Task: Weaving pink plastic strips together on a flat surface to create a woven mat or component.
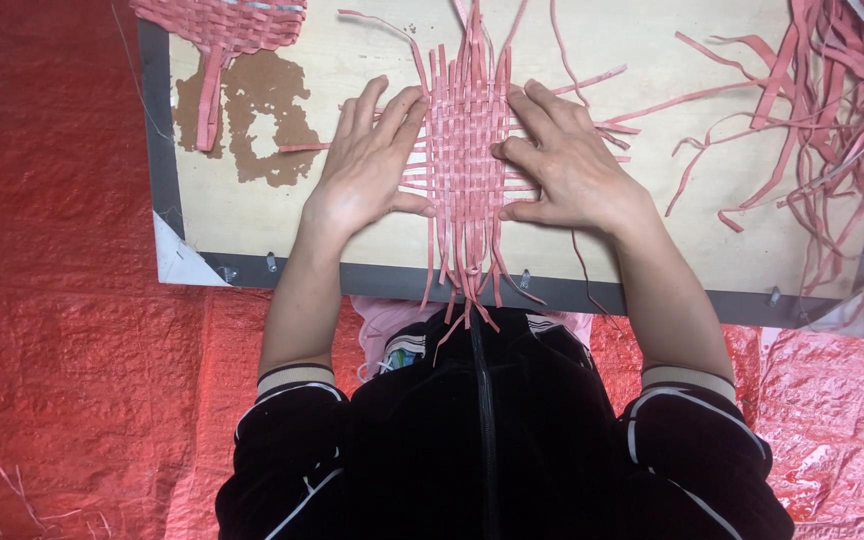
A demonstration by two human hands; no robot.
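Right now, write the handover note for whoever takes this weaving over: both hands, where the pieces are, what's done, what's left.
Left hand: flat, fingers spread, pressing the left edge of the woven mat; grips nothing.
Right hand: flat on the mat's right edge, fingers partly curled against the weave.
The mat lies mid-board on the wooden board; its middle is interlaced.
Left: strip ends stick out unwoven on all sides, some over the near edge.
Loose pink strips are piled at the board's right; another woven piece sits top left.
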